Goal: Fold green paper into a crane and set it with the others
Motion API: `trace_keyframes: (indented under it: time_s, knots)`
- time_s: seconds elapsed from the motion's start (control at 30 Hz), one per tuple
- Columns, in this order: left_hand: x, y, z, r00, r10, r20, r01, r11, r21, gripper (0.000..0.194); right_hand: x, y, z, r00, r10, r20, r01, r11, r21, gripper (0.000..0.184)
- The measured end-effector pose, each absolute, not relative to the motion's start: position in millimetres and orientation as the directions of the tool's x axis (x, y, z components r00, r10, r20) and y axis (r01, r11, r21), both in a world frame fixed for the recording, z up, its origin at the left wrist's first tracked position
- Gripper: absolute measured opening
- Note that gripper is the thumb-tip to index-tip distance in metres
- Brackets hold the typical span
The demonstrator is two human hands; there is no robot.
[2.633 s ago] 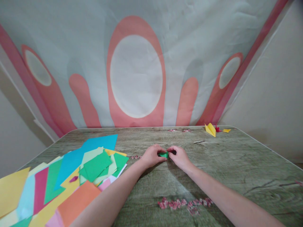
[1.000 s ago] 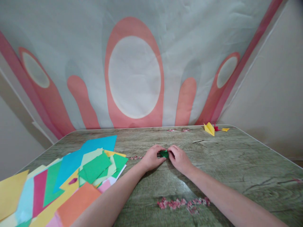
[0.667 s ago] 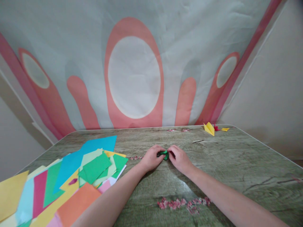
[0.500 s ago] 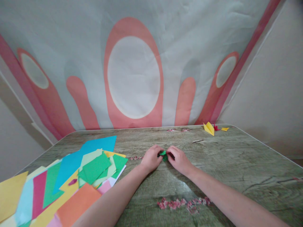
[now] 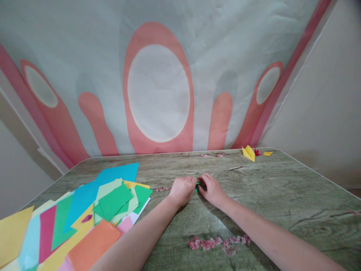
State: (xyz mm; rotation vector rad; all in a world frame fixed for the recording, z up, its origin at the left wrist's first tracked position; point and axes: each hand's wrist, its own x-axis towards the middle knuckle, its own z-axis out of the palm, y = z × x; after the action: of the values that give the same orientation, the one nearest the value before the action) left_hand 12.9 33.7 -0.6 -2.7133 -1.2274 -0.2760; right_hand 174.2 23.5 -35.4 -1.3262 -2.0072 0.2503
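Over the middle of the table, my two hands meet around a small piece of folded green paper (image 5: 196, 187). My left hand (image 5: 183, 190) has its fingers curled in against the paper's left side, with the back of the hand turned up. From the right, my right hand (image 5: 211, 189) pinches the same paper between thumb and fingers. Most of the green piece is hidden by the fingers, so its folded shape cannot be made out.
Loose coloured sheets cover the table's left side, among them a blue sheet (image 5: 118, 175), a green sheet (image 5: 113, 201) and an orange sheet (image 5: 94, 244). A folded yellow paper plane (image 5: 249, 153) and a small red paper piece (image 5: 257, 152) lie at the back right of the wood-patterned table (image 5: 282, 195).
My left hand has turned and closed further over the green paper, so less of it shows. My right hand stays nearly in place.
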Motion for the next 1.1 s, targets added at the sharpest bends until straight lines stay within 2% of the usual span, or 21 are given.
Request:
trace_keyframes:
  time_s: [0.13, 0.4, 0.5, 0.63, 0.87, 1.1]
  knots:
    - [14, 35, -1, 0.626, 0.740, 0.246, 0.768, -0.639, -0.033, 0.010, 173, 23, -35, -0.231, 0.872, 0.431, 0.738, 0.446, -0.507, 0.018]
    - [13, 33, 4, 0.644, 0.715, 0.272, 0.757, -0.648, -0.087, 0.012, 172, 21, -31, -0.241, 0.879, 0.411, 0.764, 0.433, -0.479, 0.015]
    - [13, 34, 3, 0.619, 0.743, 0.254, 0.771, -0.637, -0.017, 0.011, 172, 21, -31, -0.236, 0.881, 0.411, 0.765, 0.430, -0.480, 0.013]
    - [15, 39, 1, 0.547, 0.805, 0.230, 0.803, -0.582, 0.127, 0.025, 172, 21, -31, -0.240, 0.878, 0.414, 0.759, 0.435, -0.484, 0.011]
    - [13, 46, -8, 0.505, 0.825, 0.253, 0.789, -0.560, 0.252, 0.021, 171, 21, -31, -0.222, 0.874, 0.432, 0.759, 0.433, -0.486, 0.006]
    - [10, 50, -17, 0.405, 0.863, 0.302, 0.796, -0.496, 0.348, 0.014, 174, 20, -29, -0.228, 0.869, 0.439, 0.691, 0.463, -0.555, 0.013]
